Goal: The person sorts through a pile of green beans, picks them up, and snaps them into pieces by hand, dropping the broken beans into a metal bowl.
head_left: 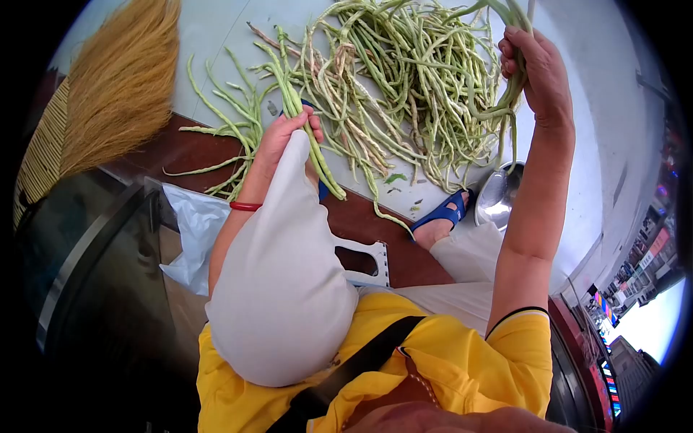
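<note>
My left hand (pixel 284 137), beside my raised knee, is closed around a small bunch of long beans (pixel 290 97). The bunch points away from me, with tails hanging below the fingers. Held up at the upper right, my right hand (pixel 535 72) grips another bunch of long beans (pixel 514 92), partly cut off by the top of the view. Between the hands a large tangled pile of long beans (pixel 426 79) lies on the pale floor; some are green, others yellowish or brown. A smaller group of green long beans (pixel 249 133) is left of my left hand.
A straw broom (pixel 123 86) is at the upper left. A shiny metal bowl (pixel 497 196) stands by my blue sandal (pixel 449 211). A white plastic bag (pixel 193 227) lies left of my leg, near a glass panel. Part of a white stool (pixel 381 263) shows beneath me.
</note>
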